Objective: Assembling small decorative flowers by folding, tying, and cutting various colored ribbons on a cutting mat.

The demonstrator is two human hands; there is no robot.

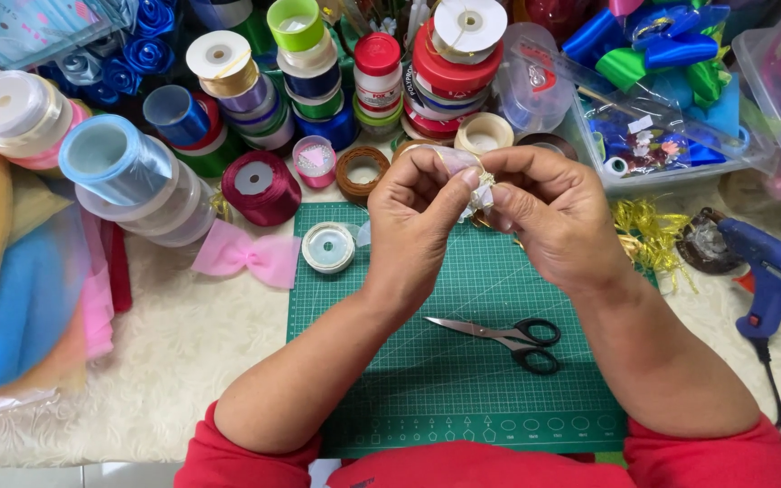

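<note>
- Head view: the left hand (422,212) and right hand (549,212) meet above the green cutting mat (463,380), fingertips pinched together on a small pale ribbon piece (481,190).
- A firm, even pinch looks key; scissors (508,334) lie nearby.

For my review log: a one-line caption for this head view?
Both hands, left hand and right hand, pinch a small pale ribbon piece above a green cutting mat.
</note>
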